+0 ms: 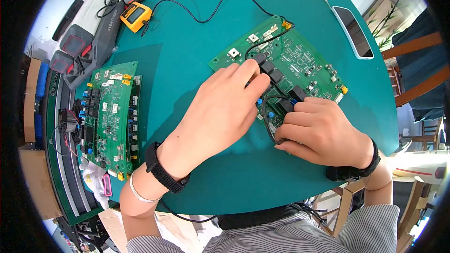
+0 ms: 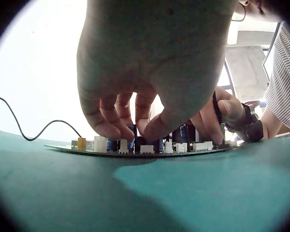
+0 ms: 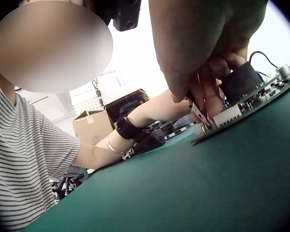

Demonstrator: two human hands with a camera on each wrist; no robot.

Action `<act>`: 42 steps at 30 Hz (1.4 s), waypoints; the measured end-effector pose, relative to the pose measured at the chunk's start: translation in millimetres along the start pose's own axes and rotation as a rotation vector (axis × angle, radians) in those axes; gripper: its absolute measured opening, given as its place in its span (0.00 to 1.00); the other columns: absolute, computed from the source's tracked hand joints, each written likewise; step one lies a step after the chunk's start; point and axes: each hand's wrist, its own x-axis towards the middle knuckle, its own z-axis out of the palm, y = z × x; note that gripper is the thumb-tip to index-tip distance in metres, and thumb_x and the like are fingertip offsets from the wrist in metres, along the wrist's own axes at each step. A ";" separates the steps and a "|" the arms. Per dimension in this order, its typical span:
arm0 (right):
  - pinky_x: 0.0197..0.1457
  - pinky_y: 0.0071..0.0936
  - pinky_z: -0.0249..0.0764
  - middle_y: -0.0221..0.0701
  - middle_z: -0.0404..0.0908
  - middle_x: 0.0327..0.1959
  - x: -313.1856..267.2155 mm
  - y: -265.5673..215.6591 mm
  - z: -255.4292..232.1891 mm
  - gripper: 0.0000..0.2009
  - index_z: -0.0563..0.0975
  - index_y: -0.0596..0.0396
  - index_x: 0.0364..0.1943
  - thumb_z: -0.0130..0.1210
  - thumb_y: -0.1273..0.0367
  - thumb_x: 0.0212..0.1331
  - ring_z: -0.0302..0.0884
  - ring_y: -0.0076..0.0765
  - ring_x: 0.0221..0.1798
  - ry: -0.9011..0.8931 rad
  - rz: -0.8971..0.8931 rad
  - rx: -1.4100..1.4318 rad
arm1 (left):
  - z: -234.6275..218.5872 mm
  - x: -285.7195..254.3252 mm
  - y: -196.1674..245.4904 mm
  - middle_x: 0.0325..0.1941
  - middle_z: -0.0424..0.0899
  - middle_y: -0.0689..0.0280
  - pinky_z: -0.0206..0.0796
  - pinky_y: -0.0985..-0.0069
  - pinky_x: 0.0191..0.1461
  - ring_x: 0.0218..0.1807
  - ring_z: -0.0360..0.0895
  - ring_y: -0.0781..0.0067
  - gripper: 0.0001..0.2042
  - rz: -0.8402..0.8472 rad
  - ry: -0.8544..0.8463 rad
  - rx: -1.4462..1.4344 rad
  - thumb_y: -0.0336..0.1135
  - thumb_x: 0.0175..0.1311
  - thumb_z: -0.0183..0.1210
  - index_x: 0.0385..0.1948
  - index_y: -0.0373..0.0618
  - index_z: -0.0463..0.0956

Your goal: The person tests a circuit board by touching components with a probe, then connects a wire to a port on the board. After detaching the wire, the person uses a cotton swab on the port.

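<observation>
**Both hands working a black wire loop on the circuit board**

The step in hand looks like seating or freeing a black wire (image 1: 266, 112) among the relays on the circuit board (image 1: 300, 56), which lies flat on the teal surface (image 1: 197, 47), right of centre in the head view. The wire curves in a loop off the board's near edge and runs between the two hands.

The left hand (image 1: 220, 112) reaches over from the left, fingers curled downward; its fingertips (image 2: 111, 130) come down among the black and white components along the board's edge, and seem to steady or pinch one of them, though which one exactly I cannot tell. The right hand (image 1: 318, 131) sits at the board's near corner with fingers folded in, pinching the wire loop close to a black relay (image 3: 239, 82); the right wrist view shows the fingertips pressed tight together just above a white connector (image 3: 227, 115).

My judgement: the next move calls for a small, careful push or pull at the connector while the left hand keeps the board from sliding

A second board (image 1: 112, 117) lies well apart on the left, and a yellow meter (image 1: 136, 16) sits at the far edge
</observation>
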 end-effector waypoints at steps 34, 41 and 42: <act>0.38 0.33 0.73 0.26 0.74 0.27 -0.1 -0.1 0.0 0.10 0.78 0.51 0.33 0.68 0.64 0.59 0.75 0.34 0.33 0.015 -0.019 -0.031 | -1.3 -0.2 -0.5 0.46 0.75 0.59 0.73 0.58 0.50 0.48 0.77 0.49 0.20 0.003 -0.014 0.022 0.16 0.46 0.62 0.44 0.40 0.74; 0.32 0.41 0.69 0.31 0.72 0.22 -3.4 5.4 2.9 0.08 0.78 0.51 0.35 0.68 0.68 0.59 0.73 0.43 0.26 0.115 0.117 0.251 | 1.2 -0.5 -1.7 0.45 0.75 0.56 0.72 0.57 0.49 0.47 0.77 0.47 0.16 0.027 0.020 0.012 0.17 0.51 0.60 0.44 0.39 0.73; 0.32 0.41 0.69 0.31 0.72 0.22 -3.9 5.8 2.6 0.08 0.78 0.51 0.35 0.68 0.68 0.59 0.73 0.43 0.26 0.115 0.117 0.249 | 1.7 -0.6 -2.0 0.45 0.74 0.56 0.72 0.57 0.49 0.47 0.77 0.47 0.16 0.036 0.032 0.008 0.17 0.52 0.60 0.44 0.39 0.73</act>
